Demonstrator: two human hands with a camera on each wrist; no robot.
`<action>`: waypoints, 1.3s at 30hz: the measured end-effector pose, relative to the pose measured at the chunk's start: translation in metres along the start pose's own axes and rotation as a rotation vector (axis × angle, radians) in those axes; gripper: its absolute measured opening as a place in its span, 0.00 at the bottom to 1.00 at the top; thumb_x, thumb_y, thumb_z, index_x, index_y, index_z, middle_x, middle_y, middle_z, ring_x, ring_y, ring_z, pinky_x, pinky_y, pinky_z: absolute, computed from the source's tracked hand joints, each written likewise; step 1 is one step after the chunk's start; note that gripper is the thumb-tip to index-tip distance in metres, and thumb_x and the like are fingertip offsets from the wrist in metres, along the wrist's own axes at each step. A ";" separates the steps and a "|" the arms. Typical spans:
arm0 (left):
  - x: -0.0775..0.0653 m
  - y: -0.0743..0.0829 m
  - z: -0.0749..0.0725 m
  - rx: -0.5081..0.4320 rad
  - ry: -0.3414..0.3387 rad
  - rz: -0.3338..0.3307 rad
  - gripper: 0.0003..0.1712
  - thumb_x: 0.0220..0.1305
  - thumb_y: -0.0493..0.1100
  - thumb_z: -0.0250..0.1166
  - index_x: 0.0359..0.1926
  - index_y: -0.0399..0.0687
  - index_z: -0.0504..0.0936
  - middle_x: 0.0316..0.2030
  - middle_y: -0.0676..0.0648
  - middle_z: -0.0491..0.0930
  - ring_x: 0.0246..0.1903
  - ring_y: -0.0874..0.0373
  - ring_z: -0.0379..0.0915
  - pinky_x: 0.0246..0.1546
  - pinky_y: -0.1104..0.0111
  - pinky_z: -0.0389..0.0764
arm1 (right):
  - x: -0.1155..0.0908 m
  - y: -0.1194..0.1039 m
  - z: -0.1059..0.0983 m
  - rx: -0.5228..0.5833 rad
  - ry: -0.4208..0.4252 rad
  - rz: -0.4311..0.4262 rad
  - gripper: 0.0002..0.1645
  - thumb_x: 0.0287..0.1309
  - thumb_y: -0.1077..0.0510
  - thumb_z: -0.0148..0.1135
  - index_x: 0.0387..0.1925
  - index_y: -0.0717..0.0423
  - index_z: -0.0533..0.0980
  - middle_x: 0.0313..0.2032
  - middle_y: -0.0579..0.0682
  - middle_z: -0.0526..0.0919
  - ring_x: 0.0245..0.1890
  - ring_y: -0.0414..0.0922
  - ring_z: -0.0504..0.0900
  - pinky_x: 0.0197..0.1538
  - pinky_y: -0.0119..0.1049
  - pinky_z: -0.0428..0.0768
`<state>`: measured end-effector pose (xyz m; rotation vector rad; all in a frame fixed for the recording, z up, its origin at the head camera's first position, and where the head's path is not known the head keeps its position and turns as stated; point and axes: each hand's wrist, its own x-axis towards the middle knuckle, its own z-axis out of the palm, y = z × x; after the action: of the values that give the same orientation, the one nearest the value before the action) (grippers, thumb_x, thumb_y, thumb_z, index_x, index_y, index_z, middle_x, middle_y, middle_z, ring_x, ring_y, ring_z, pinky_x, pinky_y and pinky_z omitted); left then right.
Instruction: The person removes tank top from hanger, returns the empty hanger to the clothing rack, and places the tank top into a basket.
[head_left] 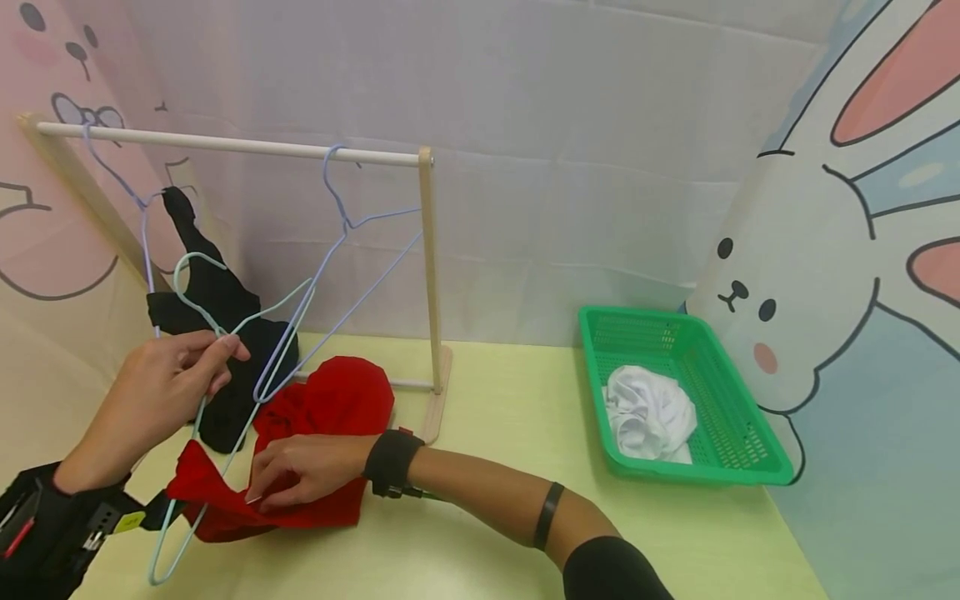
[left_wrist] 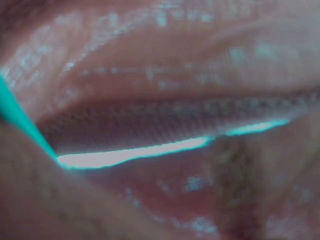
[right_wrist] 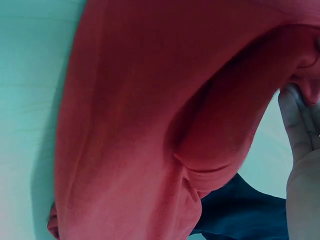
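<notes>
Showing the work from above, the head view has the mint-green hanger [head_left: 243, 433] slanting lengthwise from upper right to lower left, its hook at the upper left. The left hand [head_left: 176, 375] pinches it just below the hook; its far end extends past the crumpled red garment [head_left: 330, 404]. The right hand [head_left: 311, 467] grips that garment's near edge, most of the fabric lying beyond the fingers. Around them are a pale yellow table [head_left: 525, 467], a rack [head_left: 429, 275] bearing lavender hangers [head_left: 345, 221] and a black garment [head_left: 217, 287], a green basket [head_left: 705, 477] holding white cloth [head_left: 648, 412], and rabbit-printed curtains [head_left: 525, 192]. The left wrist view, blurred, shows the hanger's wire crossing sideways between folds of skin. In the right wrist view, red fabric runs top to bottom, fingertips touching a fold at right; dark cloth [right_wrist: 245, 210] shows below.
</notes>
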<state>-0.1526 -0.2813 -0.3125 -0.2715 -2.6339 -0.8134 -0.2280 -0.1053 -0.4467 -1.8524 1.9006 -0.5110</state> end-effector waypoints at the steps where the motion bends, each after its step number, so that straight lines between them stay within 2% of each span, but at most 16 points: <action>1: 0.000 0.000 0.000 0.000 -0.002 -0.001 0.20 0.86 0.47 0.54 0.46 0.40 0.88 0.21 0.49 0.76 0.20 0.59 0.68 0.12 0.66 0.65 | 0.000 0.000 0.000 0.008 -0.002 0.005 0.22 0.74 0.56 0.67 0.66 0.52 0.83 0.55 0.42 0.84 0.54 0.27 0.72 0.59 0.13 0.67; 9: 0.003 -0.001 0.002 0.001 -0.002 -0.008 0.20 0.86 0.46 0.54 0.46 0.39 0.88 0.21 0.49 0.76 0.20 0.59 0.68 0.13 0.66 0.67 | 0.005 -0.006 0.005 0.108 0.022 0.030 0.28 0.74 0.57 0.67 0.71 0.56 0.76 0.56 0.44 0.85 0.51 0.26 0.75 0.58 0.14 0.70; 16: 0.007 -0.006 0.004 -0.002 0.014 0.017 0.19 0.85 0.45 0.56 0.44 0.39 0.88 0.20 0.50 0.75 0.20 0.59 0.68 0.15 0.66 0.66 | 0.004 -0.011 0.000 0.109 0.033 -0.043 0.18 0.77 0.61 0.62 0.63 0.59 0.82 0.48 0.47 0.84 0.48 0.29 0.74 0.55 0.15 0.72; 23: 0.008 -0.007 0.007 -0.006 0.017 0.003 0.19 0.85 0.45 0.55 0.45 0.38 0.88 0.21 0.49 0.74 0.21 0.58 0.67 0.16 0.66 0.65 | 0.004 -0.012 0.001 0.062 0.019 -0.052 0.17 0.77 0.61 0.63 0.61 0.58 0.84 0.47 0.47 0.83 0.48 0.30 0.74 0.54 0.14 0.71; 39: 0.007 -0.005 0.011 -0.042 0.039 -0.010 0.19 0.85 0.46 0.55 0.45 0.38 0.87 0.21 0.49 0.74 0.22 0.58 0.68 0.17 0.65 0.65 | 0.010 -0.018 0.008 -0.039 -0.055 -0.025 0.16 0.78 0.57 0.62 0.62 0.53 0.84 0.53 0.45 0.83 0.53 0.30 0.73 0.57 0.13 0.67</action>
<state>-0.1637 -0.2791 -0.3203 -0.2513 -2.5862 -0.8692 -0.2084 -0.1159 -0.4441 -1.8971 1.8659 -0.4293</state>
